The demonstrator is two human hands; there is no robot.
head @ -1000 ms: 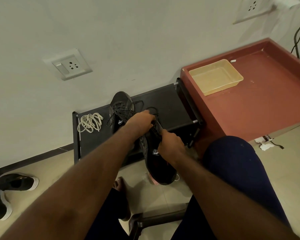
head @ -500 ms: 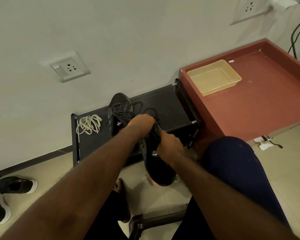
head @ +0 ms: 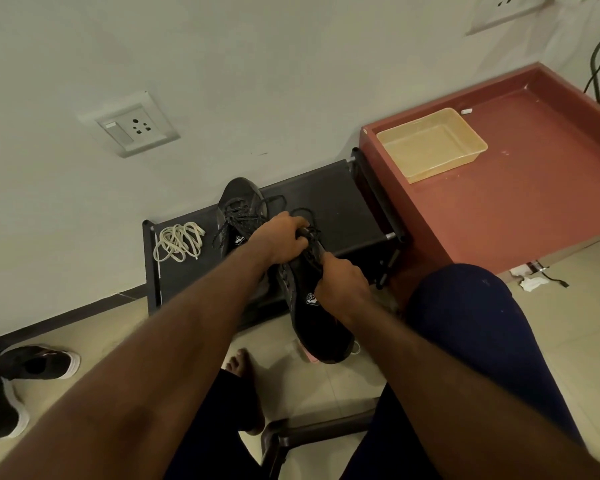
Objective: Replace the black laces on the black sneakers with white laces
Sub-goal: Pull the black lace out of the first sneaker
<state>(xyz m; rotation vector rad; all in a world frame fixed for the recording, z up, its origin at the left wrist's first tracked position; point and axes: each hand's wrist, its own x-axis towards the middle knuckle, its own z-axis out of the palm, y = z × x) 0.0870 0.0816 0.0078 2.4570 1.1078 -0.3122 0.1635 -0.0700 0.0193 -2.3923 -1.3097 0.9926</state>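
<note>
I hold one black sneaker [head: 314, 318] in the air in front of the black shoe rack [head: 329, 195], its heel toward me. My left hand [head: 281, 239] grips its toe end and pinches the black lace [head: 307, 216] there. My right hand [head: 342, 287] grips the sneaker's upper around the eyelets. The second black sneaker [head: 238, 209] stands on the rack with its black laces loose. A bundle of white laces [head: 177, 240] lies on the rack's left end.
A red low table [head: 520, 188] with a pale plastic tray [head: 430, 145] stands right of the rack. Another pair of black shoes with white soles [head: 28, 367] lies on the floor at left. My bare foot [head: 241, 363] and a chair frame [head: 291, 434] are below.
The held sneaker and both hands stay nearly in place; my left hand's fingers have shifted slightly on the lace at the toe end.
</note>
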